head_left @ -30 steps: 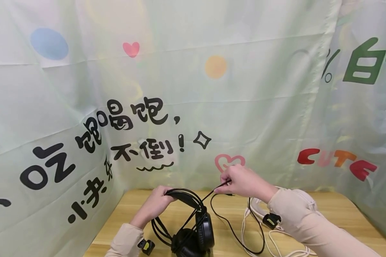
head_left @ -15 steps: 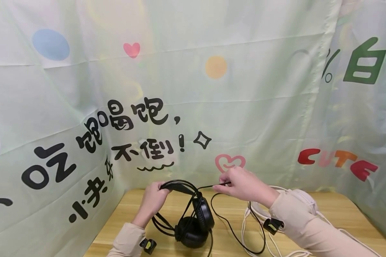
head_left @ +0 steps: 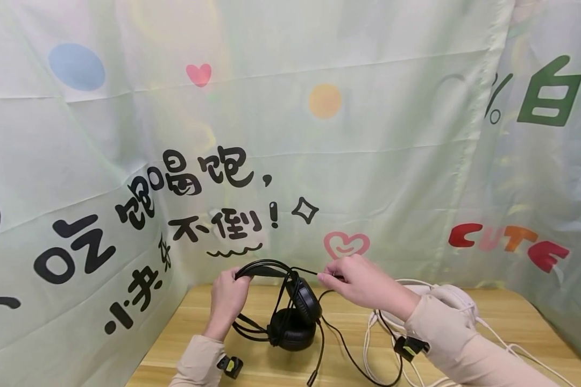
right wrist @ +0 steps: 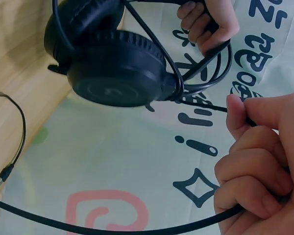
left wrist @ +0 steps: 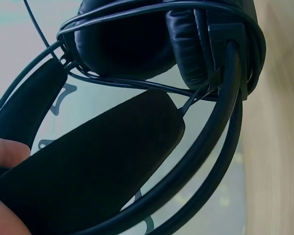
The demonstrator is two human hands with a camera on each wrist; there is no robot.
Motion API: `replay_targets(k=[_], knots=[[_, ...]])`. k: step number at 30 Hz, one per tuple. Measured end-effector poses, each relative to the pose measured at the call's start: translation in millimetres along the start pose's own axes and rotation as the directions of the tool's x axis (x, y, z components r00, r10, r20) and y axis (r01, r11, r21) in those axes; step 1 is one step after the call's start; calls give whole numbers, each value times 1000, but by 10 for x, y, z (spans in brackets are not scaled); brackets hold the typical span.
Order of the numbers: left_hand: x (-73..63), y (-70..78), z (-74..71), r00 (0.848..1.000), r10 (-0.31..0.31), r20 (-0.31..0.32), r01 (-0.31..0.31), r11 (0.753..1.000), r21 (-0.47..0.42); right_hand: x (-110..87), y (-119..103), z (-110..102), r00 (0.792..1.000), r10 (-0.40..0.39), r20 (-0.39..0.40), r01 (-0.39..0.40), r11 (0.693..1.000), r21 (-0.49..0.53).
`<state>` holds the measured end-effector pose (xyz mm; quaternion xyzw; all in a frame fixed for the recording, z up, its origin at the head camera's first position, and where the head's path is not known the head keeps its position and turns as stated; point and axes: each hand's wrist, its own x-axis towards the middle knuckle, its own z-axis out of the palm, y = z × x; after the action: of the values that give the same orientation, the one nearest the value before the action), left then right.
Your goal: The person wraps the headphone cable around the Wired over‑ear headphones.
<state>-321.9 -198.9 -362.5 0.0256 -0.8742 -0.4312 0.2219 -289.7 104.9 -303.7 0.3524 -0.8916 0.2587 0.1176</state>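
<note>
A black headset (head_left: 292, 332) hangs tilted over the table with its ear cups low. My left hand (head_left: 227, 298) grips the headband (left wrist: 108, 156) at its top left, fingers and thumb around the padded strap. Black cable (right wrist: 206, 105) is wound across the ear cups and along the band. To the right of the headset, my right hand (head_left: 363, 280) pinches that cable between thumb and forefinger, with the other fingers curled over it. A short stretch runs from the band to my fingertips. From below the hand a slack length loops down onto the table.
White headphones (head_left: 452, 294) with tangled white cables (head_left: 368, 344) lie on the wooden table (head_left: 266, 371) behind and below my right forearm. A cable plug (right wrist: 6, 172) shows in the right wrist view. Printed cloth curtains (head_left: 392, 177) enclose the table's back and sides.
My left hand has raised the headset and tilted it, bringing the ear cups up off the lower edge of the view. The cable stretch to my right hand has shortened and levelled.
</note>
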Motion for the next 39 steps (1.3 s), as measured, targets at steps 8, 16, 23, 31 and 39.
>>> replay_targets(k=[8,16,23,31,39], knots=[[-2,-8,7,997,-21,-70,19,999,-31,-42,-26,-51,1000,-8,-14,8,1000,24],[-1,-9,-45,996,-16,-85,13,999,-43,-76,-90,-108,1000,2,-13,-2,999,42],[51,-17,-83,988,-22,-154,18,999,-33,-130,-137,-169,1000,3,-15,-2,996,92],[112,-14,-115,985,-36,-168,27,998,-60,-174,-182,-296,1000,4,-30,0,994,110],[160,-93,-143,973,-71,-220,60,997,-56,-227,-231,-298,999,-3,-32,7,992,124]])
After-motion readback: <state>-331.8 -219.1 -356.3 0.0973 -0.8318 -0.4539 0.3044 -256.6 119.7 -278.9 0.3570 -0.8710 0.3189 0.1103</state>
